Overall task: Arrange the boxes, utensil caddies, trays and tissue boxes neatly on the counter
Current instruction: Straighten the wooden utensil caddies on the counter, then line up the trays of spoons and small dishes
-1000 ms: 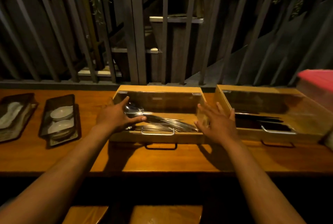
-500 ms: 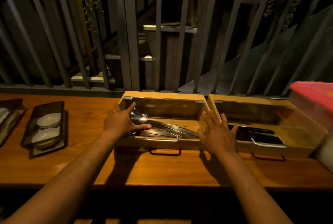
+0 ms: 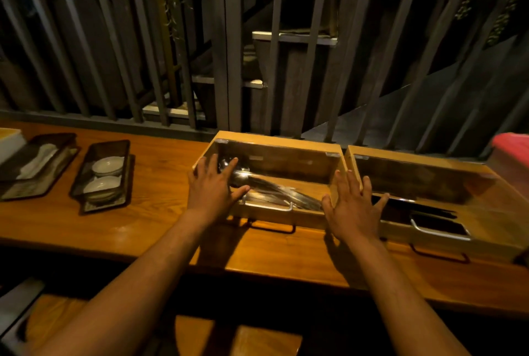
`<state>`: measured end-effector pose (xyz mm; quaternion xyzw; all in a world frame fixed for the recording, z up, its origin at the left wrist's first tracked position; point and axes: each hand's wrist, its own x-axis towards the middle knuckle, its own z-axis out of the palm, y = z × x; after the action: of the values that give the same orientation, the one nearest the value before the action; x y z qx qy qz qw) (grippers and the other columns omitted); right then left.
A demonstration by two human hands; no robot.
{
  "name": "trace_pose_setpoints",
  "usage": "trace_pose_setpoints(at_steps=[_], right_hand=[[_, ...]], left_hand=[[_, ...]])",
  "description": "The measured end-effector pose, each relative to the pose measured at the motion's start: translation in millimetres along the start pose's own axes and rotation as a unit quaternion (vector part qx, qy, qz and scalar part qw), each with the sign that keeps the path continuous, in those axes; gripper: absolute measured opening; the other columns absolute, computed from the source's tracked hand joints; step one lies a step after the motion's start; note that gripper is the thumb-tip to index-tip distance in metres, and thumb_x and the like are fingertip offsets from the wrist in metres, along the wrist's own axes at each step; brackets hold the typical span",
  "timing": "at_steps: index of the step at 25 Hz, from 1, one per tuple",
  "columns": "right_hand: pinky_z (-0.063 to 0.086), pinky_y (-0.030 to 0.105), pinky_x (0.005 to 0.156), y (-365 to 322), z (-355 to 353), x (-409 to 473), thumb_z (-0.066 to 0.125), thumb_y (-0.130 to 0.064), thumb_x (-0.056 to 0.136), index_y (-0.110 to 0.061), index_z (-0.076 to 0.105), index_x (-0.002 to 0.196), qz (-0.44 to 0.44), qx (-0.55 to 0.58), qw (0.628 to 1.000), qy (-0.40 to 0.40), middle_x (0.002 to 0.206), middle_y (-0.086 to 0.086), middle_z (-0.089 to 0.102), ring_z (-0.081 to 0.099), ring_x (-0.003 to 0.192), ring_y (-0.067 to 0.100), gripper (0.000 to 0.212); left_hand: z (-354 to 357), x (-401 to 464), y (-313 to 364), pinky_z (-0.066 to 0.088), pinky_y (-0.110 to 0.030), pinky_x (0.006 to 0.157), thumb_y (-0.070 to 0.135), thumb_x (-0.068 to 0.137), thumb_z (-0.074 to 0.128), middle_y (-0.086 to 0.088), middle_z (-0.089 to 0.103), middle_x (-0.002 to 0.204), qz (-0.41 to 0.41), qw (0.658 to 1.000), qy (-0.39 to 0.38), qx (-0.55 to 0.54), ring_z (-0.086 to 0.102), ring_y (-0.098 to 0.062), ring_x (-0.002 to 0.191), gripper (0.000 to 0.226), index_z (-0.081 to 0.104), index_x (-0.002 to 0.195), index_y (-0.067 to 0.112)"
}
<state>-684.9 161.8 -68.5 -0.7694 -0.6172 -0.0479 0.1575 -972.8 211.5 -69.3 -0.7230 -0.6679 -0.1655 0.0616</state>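
Note:
A wooden utensil caddy [image 3: 280,142] with metal spoons [image 3: 274,186] inside stands at the back of the counter [image 3: 154,221]. My left hand [image 3: 211,186] wraps its left front corner, thumb over the front rim. My right hand [image 3: 352,206] lies flat on its right end, fingers spread, reaching over the seam with a second wooden caddy [image 3: 415,156]. That caddy holds dark utensils and sits flush against the first. Two dark trays lie to the left: one [image 3: 114,145] holds small white dishes, the other [image 3: 60,138] holds white spoons.
A grey slatted railing [image 3: 229,69] runs right behind the counter's back edge. A pink-lidded box [image 3: 512,149] stands at the far right. A pale box corner [image 3: 8,138] shows at the far left. Wooden stools [image 3: 237,338] sit below the counter's front edge.
The spoon caddy has slid right until it touches the second caddy, closing the gap seen one second ago. Both hands stayed on its ends. My view has swung left.

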Motion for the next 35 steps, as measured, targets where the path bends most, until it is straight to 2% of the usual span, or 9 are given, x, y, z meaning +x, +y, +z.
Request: trace_pose_setpoints(at_steps=[4, 7, 10, 15, 18, 24, 28, 32, 35], right_hand=[[0.004, 0.063, 0.117, -34.2, -0.7, -26.2, 0.057, -0.040, 0.090, -0.030, 0.036, 0.148, 0.029, 0.112, 0.992, 0.047, 0.162, 0.003, 0.018, 0.003, 0.150, 0.030, 0.063], [0.010, 0.055, 0.119, -94.2, 0.0, -56.9, 0.062, -0.038, 0.088, -0.033, 0.052, 0.137, -0.039, 0.184, 0.980, 0.066, 0.157, 0.000, 0.031, 0.015, 0.148, 0.025, 0.050], [0.020, 0.050, 0.117, -162.3, 4.7, -77.0, 0.062, -0.039, 0.087, -0.034, 0.059, 0.128, -0.124, 0.216, 0.967, 0.048, 0.145, -0.005, 0.047, 0.032, 0.140, 0.019, 0.041], [0.033, 0.043, 0.108, -287.7, 31.9, -113.8, 0.062, -0.037, 0.087, -0.032, 0.067, 0.117, -0.169, 0.255, 0.952, 0.008, 0.127, -0.006, 0.059, 0.047, 0.125, 0.018, 0.031], [0.035, 0.041, 0.104, -363.7, 51.7, -135.4, 0.063, -0.038, 0.085, -0.030, 0.068, 0.115, -0.187, 0.246, 0.951, 0.010, 0.128, -0.004, 0.059, 0.048, 0.122, 0.019, 0.032], [0.045, 0.040, 0.097, -465.9, 73.0, -143.3, 0.063, -0.054, 0.081, -0.031, 0.064, 0.121, -0.124, 0.191, 0.974, -0.014, 0.135, -0.001, 0.053, 0.046, 0.123, 0.022, 0.046], [0.042, 0.044, 0.100, -508.6, 75.8, -112.5, 0.067, -0.063, 0.076, -0.027, 0.059, 0.126, -0.099, 0.156, 0.982, -0.036, 0.143, 0.005, 0.042, 0.039, 0.129, 0.029, 0.062], [0.036, 0.052, 0.105, -536.6, 94.6, -81.0, 0.070, -0.069, 0.070, -0.025, 0.040, 0.141, -0.054, 0.121, 0.985, -0.113, 0.154, 0.012, 0.026, 0.030, 0.137, 0.038, 0.089], [0.040, 0.050, 0.102, -538.7, 111.6, -64.8, 0.073, -0.067, 0.068, -0.026, 0.033, 0.141, -0.049, 0.111, 0.984, -0.129, 0.148, 0.014, 0.034, 0.036, 0.132, 0.038, 0.093]], left_hand=[[-10.0, -49.3, -6.5, 0.035, -0.045, 0.108, 0.055, 0.089, 0.054, -0.005, 0.036, 0.153, 0.028, 0.997, 0.009, -0.075, 0.029, -0.027, 0.141, 0.055, 0.044, 0.141, 0.037], [-24.6, -80.0, -46.7, 0.046, -0.037, 0.089, 0.048, 0.089, 0.059, 0.001, 0.060, 0.128, 0.023, 0.994, 0.048, -0.100, 0.052, -0.021, 0.120, 0.036, 0.065, 0.120, 0.032], [-39.2, -102.2, -108.2, 0.047, -0.033, 0.075, 0.044, 0.088, 0.063, 0.003, 0.066, 0.112, 0.011, 0.991, 0.093, -0.100, 0.059, -0.021, 0.106, 0.027, 0.070, 0.110, 0.030], [-55.5, -128.3, -236.3, 0.049, -0.033, 0.074, 0.043, 0.086, 0.064, 0.003, 0.068, 0.108, -0.032, 0.989, 0.113, -0.087, 0.061, -0.021, 0.101, 0.027, 0.071, 0.107, 0.029], [-63.3, -138.8, -306.9, 0.050, -0.033, 0.077, 0.042, 0.086, 0.064, 0.004, 0.067, 0.109, -0.054, 0.989, 0.108, -0.084, 0.060, -0.019, 0.104, 0.028, 0.069, 0.110, 0.028], [-77.3, -153.4, -374.4, 0.048, -0.033, 0.082, 0.046, 0.088, 0.060, 0.006, 0.065, 0.114, -0.050, 0.992, 0.067, -0.094, 0.056, -0.019, 0.110, 0.031, 0.067, 0.114, 0.032], [-75.9, -148.1, -390.2, 0.047, -0.030, 0.088, 0.047, 0.090, 0.057, 0.007, 0.063, 0.118, -0.049, 0.991, 0.068, -0.105, 0.053, -0.015, 0.113, 0.033, 0.065, 0.119, 0.033], [-72.0, -131.2, -394.2, 0.044, -0.027, 0.089, 0.047, 0.091, 0.055, 0.009, 0.062, 0.122, -0.044, 0.992, 0.056, -0.100, 0.051, -0.012, 0.116, 0.035, 0.062, 0.122, 0.034], [-70.8, -106.3, -394.1, 0.042, -0.027, 0.089, 0.046, 0.092, 0.053, 0.010, 0.061, 0.125, -0.044, 0.994, 0.047, -0.092, 0.049, -0.012, 0.118, 0.035, 0.060, 0.124, 0.034]])
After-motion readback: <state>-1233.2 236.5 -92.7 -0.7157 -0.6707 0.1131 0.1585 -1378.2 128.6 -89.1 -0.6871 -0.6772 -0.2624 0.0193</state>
